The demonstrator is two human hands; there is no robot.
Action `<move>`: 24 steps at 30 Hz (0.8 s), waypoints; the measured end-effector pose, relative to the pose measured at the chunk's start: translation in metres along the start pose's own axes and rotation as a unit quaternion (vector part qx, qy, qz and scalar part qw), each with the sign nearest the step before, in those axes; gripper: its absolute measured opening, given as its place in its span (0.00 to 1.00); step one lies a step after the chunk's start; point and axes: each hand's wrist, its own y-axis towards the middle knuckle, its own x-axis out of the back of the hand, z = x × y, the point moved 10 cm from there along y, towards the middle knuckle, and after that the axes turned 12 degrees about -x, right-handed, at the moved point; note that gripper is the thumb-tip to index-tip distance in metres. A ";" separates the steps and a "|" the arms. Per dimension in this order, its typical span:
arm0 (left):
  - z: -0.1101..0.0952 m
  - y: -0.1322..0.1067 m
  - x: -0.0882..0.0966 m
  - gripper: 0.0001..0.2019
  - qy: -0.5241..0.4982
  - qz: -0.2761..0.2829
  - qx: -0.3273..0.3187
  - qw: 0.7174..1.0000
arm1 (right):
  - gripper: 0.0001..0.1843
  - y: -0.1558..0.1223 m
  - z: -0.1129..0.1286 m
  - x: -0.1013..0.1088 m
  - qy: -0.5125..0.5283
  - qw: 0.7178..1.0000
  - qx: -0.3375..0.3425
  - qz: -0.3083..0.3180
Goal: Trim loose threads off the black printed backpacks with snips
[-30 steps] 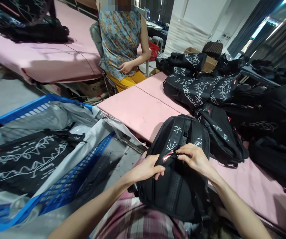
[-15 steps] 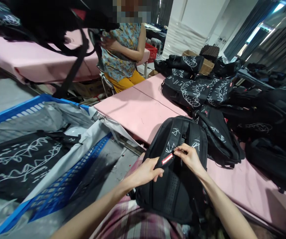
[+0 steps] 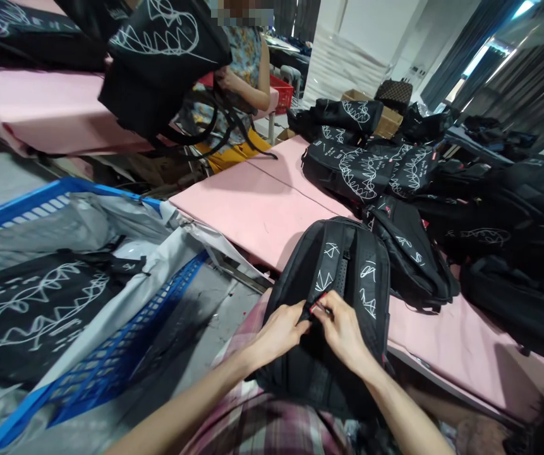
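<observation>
Left hand: fingers curled in, thumb and forefinger pinching the strap of the black backpack. Right hand: also nearly closed, fingertips pinching the same strap at its red label, just beside the left hand at 3 o'clock; label partly covered. Backpack over the lap, straps up, by the edge of the pink desk. Blue basket at 10 o'clock from it, second backpack at 2 o'clock.
</observation>
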 end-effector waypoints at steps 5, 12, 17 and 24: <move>0.000 0.000 0.001 0.08 -0.037 -0.012 -0.019 0.999 | 0.16 -0.037 0.010 -0.038 0.100 0.978 -0.001 0.182; -0.003 -0.001 -0.001 0.07 -0.046 -0.009 0.016 0.999 | 0.09 -0.005 -0.026 0.021 0.019 0.995 0.001 -0.093; -0.009 0.000 0.001 0.09 0.017 -0.009 0.004 1.000 | 0.11 0.002 -0.008 0.013 -0.075 0.993 0.032 -0.088; -0.016 0.000 0.001 0.14 0.035 -0.016 -0.031 0.999 | 0.15 -0.001 0.007 -0.004 -0.250 0.962 0.093 -0.055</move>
